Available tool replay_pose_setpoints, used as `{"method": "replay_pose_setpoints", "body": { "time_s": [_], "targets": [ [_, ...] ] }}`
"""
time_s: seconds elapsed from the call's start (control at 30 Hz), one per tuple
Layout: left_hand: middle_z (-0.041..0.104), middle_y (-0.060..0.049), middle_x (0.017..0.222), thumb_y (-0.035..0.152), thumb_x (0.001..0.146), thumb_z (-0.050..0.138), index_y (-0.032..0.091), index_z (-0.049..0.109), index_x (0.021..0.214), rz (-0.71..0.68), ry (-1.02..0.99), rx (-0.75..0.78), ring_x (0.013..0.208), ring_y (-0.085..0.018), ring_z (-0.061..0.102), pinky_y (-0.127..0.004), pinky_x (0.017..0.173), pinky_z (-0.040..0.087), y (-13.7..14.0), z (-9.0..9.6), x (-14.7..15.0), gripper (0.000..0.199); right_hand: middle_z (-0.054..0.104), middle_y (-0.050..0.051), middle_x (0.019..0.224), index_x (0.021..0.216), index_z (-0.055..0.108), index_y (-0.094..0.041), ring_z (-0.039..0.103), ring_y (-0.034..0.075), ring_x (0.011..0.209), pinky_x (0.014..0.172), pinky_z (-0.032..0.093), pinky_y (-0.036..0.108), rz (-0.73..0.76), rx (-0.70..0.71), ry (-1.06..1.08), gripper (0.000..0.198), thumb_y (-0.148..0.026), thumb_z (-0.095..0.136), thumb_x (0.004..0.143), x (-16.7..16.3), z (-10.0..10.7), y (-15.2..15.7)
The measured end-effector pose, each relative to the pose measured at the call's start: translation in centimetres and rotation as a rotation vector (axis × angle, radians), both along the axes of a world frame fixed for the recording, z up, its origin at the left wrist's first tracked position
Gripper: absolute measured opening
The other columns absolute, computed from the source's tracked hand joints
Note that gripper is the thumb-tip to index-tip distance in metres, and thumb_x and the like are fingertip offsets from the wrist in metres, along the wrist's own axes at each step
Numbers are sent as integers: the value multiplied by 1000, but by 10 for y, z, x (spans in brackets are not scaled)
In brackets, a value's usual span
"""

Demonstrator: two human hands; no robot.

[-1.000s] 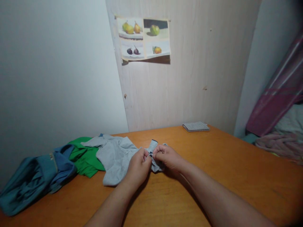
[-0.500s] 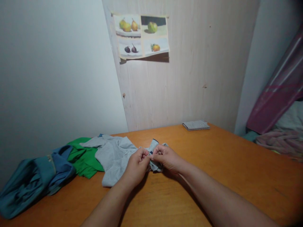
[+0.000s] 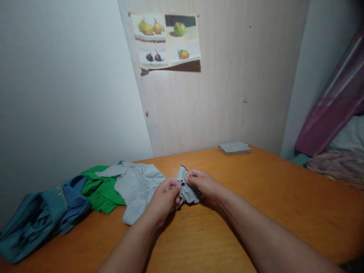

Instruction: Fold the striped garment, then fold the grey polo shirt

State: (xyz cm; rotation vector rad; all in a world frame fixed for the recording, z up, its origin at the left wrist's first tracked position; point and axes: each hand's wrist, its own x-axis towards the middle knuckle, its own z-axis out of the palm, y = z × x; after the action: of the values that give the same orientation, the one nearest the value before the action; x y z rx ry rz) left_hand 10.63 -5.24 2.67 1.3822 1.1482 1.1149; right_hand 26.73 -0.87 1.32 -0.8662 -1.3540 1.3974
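Note:
A light grey shirt (image 3: 138,184) lies crumpled on the wooden table, its collar (image 3: 182,173) edged with a dark line and standing up between my hands. My left hand (image 3: 166,195) pinches the cloth just left of a dark button (image 3: 182,184), thumb and fingertips together. On the other side of the button, my right hand (image 3: 202,184) grips the shirt near the collar, fingers curled closed. The button shows uncovered in the gap between the two hands. Part of the cloth is hidden beneath my fingers.
A green garment (image 3: 104,195) lies left of the shirt, partly under it. Farther left are bunched blue-green clothes (image 3: 42,212). A checkered booklet or folded cloth (image 3: 234,148) rests at the table's (image 3: 270,212) back edge, before the wall with fruit pictures (image 3: 182,45).
My right hand has shifted slightly right and up, away from my left, so the hands are farther apart. The dark button now shows plainly between them. The view has tilted slightly.

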Motion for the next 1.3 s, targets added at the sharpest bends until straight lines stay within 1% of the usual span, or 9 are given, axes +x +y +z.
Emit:
{"method": "replay_pose_setpoints", "body": {
  "time_s": [0.13,0.27,0.4,0.6,0.73,0.87,1.07,1.17,1.3],
  "targets": [
    [55,5,55,36,76,67,19,51,83,-33,-91,-64,46,-7,45,-18,48,30,-2,2,-1,24,54,-5,61,74,58,-19,47,9,53,47,33,20,44,86,-144,14,-21,66,62,3,0,3],
    [52,6,53,29,74,66,19,53,80,5,-48,-80,44,-6,41,-18,46,28,-3,4,0,18,54,-4,58,76,62,-19,47,10,51,46,32,20,27,94,-219,13,-19,62,62,6,-2,8],
    [48,7,51,26,71,66,19,55,79,18,-4,-94,43,-6,37,-19,43,22,-3,4,-2,16,56,-4,58,77,65,-18,47,10,50,46,31,20,58,88,-209,13,-20,63,65,8,-3,10],
    [44,8,50,34,72,72,19,53,77,5,-73,-140,42,-6,32,-20,41,17,-1,2,-5,24,57,-4,58,78,64,-18,49,10,52,49,33,21,97,22,-116,15,-24,67,64,8,1,5],
    [45,8,51,39,73,73,19,54,75,-29,-124,-137,43,-6,35,-20,43,21,1,1,-6,28,58,-3,59,76,63,-17,49,10,53,52,36,22,114,17,-106,15,-23,68,63,8,6,2],
    [45,7,49,43,76,70,18,54,72,-65,-179,-159,43,-7,38,-21,44,25,4,-3,-9,29,58,-4,59,76,64,-17,49,11,54,52,35,23,117,41,-126,14,-23,68,64,8,6,3],
    [43,7,51,38,74,73,17,55,72,-109,-219,-211,44,-6,35,-20,44,24,6,-5,-13,28,57,-4,61,74,64,-17,48,10,56,53,34,22,97,96,-133,11,-20,66,64,5,-1,4],
    [45,7,53,36,72,74,17,55,73,-98,-161,-208,46,-6,35,-20,44,23,6,-4,-14,26,56,-4,60,74,64,-18,46,10,55,52,33,22,98,94,-143,12,-20,65,63,4,-2,3],
    [46,6,51,37,74,70,19,53,73,-26,-16,-152,44,-6,35,-21,43,20,4,-1,-11,25,54,-4,59,73,64,-18,44,9,54,51,32,21,67,93,-174,12,-18,64,61,3,-2,3]
  ]
}}
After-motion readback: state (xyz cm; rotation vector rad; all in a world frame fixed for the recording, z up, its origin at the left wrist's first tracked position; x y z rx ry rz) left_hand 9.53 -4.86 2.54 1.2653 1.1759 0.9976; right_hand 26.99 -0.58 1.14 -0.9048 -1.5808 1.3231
